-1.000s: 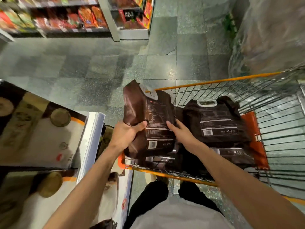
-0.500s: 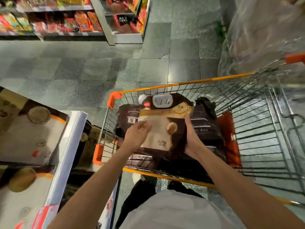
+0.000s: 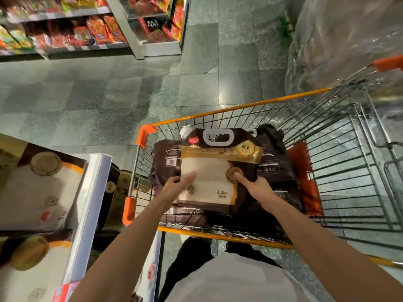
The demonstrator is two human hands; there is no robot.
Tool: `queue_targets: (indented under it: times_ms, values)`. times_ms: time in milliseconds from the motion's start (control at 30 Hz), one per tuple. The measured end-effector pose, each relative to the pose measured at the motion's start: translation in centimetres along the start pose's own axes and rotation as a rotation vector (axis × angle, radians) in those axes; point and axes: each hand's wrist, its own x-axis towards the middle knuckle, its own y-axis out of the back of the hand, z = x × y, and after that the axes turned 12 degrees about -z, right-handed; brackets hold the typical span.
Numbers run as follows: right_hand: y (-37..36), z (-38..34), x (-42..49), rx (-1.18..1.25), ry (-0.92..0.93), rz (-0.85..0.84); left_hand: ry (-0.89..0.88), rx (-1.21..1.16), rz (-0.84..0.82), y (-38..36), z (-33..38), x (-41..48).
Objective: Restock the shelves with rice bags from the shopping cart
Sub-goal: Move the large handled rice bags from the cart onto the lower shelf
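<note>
The left hand (image 3: 175, 188) and right hand (image 3: 256, 189) are holding a rice bag (image 3: 209, 171) face-up over the cart (image 3: 239, 107), fingers curling round its left and right edges, thumbs pressing on the front. Darker bags (image 3: 165, 155) are lying in the cart beneath it, and a shelf (image 3: 87, 205) is standing left of the cart
</note>
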Motion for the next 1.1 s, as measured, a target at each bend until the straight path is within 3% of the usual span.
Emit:
queue_targets:
  times_ms: [200,500,833,1100]
  values:
    - [0.0,-0.2,0.1,-0.029,-0.024,0.076,0.065,0.118,-0.139,1.3,1.6,-0.3]
    - [-1.6,-0.6,0.1,0.028,-0.084,0.167,0.112,-0.15,-0.506,2.8,2.0,1.4]
    - [-0.4,0.3,-0.6,0.027,-0.103,-0.055,0.114,-0.415,-0.539,1.8,0.5,1.5]
    - [1.0,-2.4,-0.3,-0.107,-0.019,-0.202,-0.008,-0.402,-0.327,0.6,1.1,-1.6]
